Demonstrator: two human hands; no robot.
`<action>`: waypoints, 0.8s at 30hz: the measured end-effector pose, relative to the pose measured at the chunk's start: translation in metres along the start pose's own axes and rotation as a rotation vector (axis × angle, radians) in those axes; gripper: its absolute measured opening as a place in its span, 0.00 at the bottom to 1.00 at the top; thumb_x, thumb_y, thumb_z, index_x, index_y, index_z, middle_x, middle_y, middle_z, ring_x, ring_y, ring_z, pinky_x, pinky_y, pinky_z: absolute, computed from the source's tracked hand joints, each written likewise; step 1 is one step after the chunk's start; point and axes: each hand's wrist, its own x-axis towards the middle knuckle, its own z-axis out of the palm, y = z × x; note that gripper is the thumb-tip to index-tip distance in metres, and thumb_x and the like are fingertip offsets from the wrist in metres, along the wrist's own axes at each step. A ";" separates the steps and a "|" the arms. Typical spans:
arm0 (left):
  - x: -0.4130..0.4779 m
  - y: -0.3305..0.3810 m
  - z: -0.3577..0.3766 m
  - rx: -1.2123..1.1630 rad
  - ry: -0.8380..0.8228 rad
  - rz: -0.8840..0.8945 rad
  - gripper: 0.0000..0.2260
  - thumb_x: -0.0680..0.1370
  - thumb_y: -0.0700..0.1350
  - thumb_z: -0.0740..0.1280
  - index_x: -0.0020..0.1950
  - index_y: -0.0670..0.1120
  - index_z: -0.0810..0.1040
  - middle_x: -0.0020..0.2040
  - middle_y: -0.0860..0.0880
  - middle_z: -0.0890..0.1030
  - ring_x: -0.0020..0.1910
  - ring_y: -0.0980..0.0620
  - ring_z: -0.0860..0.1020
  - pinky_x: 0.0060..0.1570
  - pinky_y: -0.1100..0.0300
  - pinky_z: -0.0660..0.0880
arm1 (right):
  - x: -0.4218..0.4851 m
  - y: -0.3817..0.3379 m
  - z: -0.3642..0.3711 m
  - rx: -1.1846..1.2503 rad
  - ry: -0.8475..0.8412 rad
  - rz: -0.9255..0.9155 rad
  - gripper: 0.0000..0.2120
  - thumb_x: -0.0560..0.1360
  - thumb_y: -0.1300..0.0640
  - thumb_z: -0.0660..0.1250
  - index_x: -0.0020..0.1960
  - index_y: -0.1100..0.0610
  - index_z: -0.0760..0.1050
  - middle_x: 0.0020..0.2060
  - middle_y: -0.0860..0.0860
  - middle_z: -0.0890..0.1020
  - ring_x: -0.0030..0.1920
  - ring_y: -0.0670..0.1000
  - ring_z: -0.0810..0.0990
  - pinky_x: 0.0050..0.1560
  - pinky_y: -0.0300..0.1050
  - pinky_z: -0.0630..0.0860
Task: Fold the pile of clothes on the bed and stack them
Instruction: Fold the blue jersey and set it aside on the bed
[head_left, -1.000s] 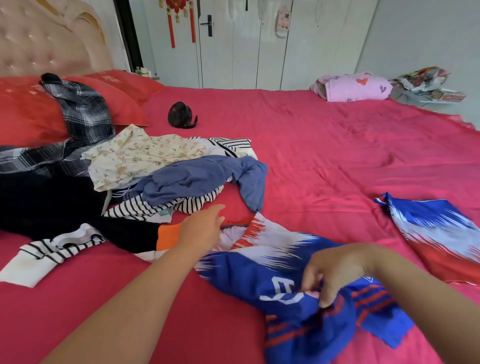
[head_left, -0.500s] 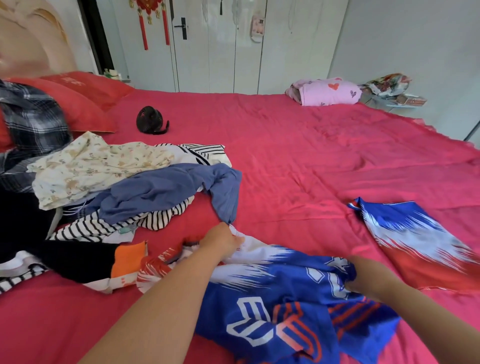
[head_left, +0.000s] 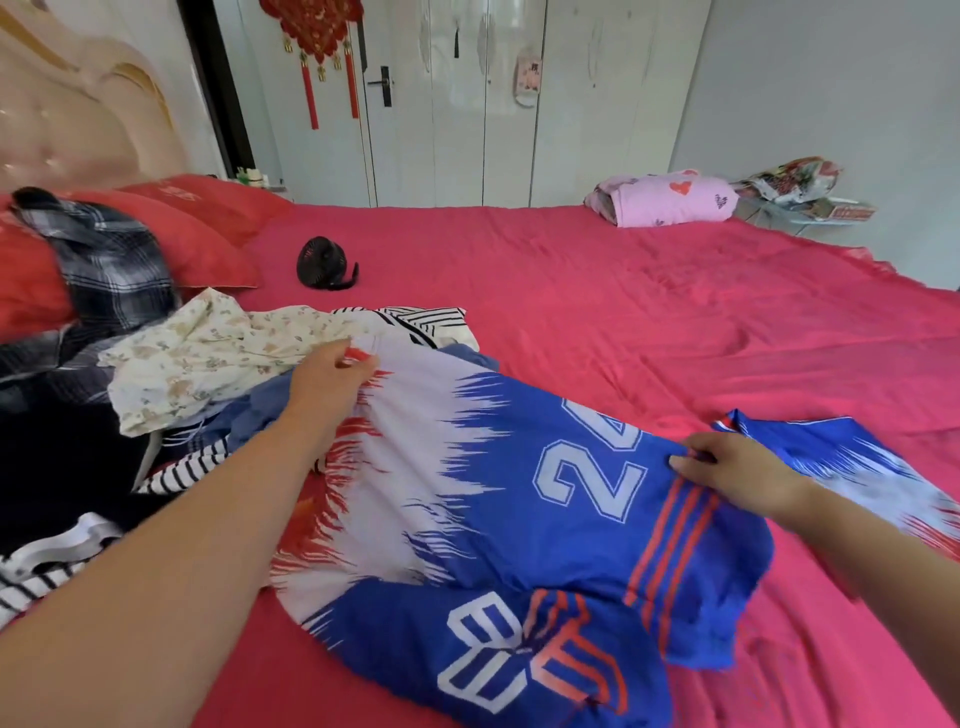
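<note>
Stage: early | left hand (head_left: 332, 376) and right hand (head_left: 737, 475) are pinching edges of the blue jersey (head_left: 519, 493) in their fingers, spreading it over the bed (head_left: 623, 312) | pile (head_left: 208, 358) at left is awaiting folding.

A: The jersey (head_left: 519, 493)?
B: Blue, with jagged white streaks, orange-red stripes and white numerals. The cloth (head_left: 852, 452) at right has the same colours.
A: And the pile?
B: A cream floral shirt (head_left: 208, 364), a black-and-white striped top (head_left: 431, 319), grey-black plaid (head_left: 114, 265).
A: The sheet (head_left: 623, 312)?
B: Pinkish red, and the pillow (head_left: 208, 244) is redder. The fan (head_left: 322, 267) is black, and the bundle (head_left: 670, 200) is pink with red hearts.
</note>
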 end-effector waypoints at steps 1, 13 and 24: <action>0.001 0.002 -0.003 0.053 0.046 0.054 0.14 0.77 0.41 0.66 0.61 0.39 0.75 0.53 0.48 0.76 0.52 0.47 0.74 0.50 0.61 0.70 | 0.010 -0.005 -0.003 -0.026 0.074 0.001 0.19 0.75 0.58 0.66 0.30 0.55 0.61 0.26 0.48 0.65 0.31 0.50 0.65 0.32 0.41 0.61; -0.013 -0.045 -0.002 0.600 -0.185 0.104 0.19 0.74 0.48 0.70 0.61 0.40 0.74 0.59 0.40 0.78 0.57 0.40 0.75 0.54 0.51 0.72 | 0.019 -0.063 0.060 -0.053 0.076 -0.221 0.20 0.73 0.57 0.69 0.64 0.57 0.73 0.61 0.54 0.76 0.63 0.53 0.71 0.61 0.36 0.61; -0.106 -0.109 -0.045 1.365 -0.735 0.319 0.34 0.74 0.51 0.67 0.75 0.57 0.53 0.71 0.51 0.63 0.70 0.48 0.62 0.66 0.51 0.63 | -0.074 -0.031 0.100 -0.202 -0.271 -0.226 0.32 0.69 0.65 0.64 0.72 0.52 0.62 0.68 0.48 0.71 0.67 0.47 0.70 0.62 0.32 0.62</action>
